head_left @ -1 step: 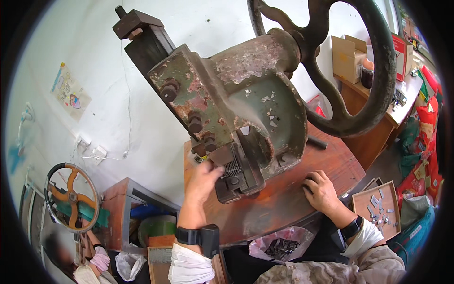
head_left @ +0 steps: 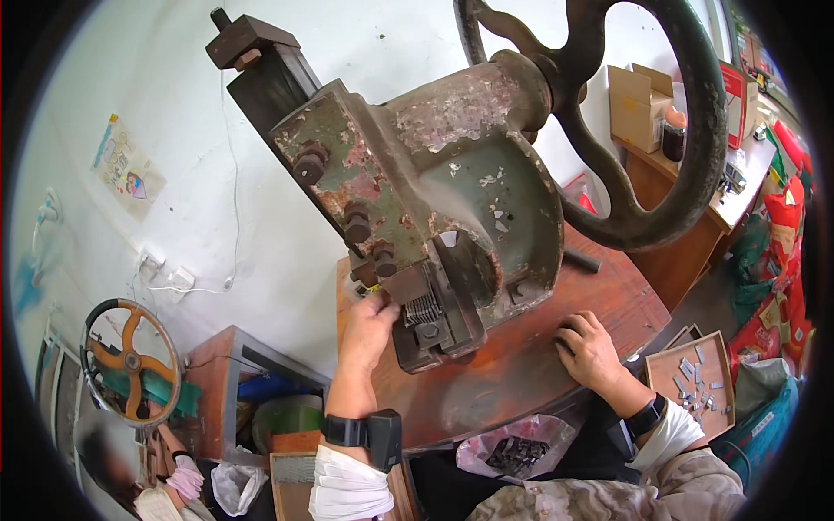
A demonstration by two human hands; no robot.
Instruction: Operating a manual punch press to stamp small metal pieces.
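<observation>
A large hand press [head_left: 347, 148] with worn green paint stands tilted in my view, its lower end over the wooden table [head_left: 512, 382]. A ribbed metal block [head_left: 424, 309] sits in its die. My left hand [head_left: 367, 328] is at the left side of this die, thumb and fingers drawn together. Its fingertips are partly hidden, and I cannot make out what lies between them. To the right of the press, my right hand [head_left: 592, 354] rests on the tabletop with fingers loosely curled. Nothing shows in it.
The press's big handwheel [head_left: 704, 113] rises at upper right. A pink plastic bag [head_left: 556, 430] of dark metal pieces lies at my lap. A shallow wooden tray [head_left: 717, 373] holds small metal pieces. At lower left, a co-worker [head_left: 165, 473] is near another wheel [head_left: 132, 360].
My left hand has drawn slightly left, away from the ribbed block, leaving more of the block visible. My right hand is nearly unmoved.
</observation>
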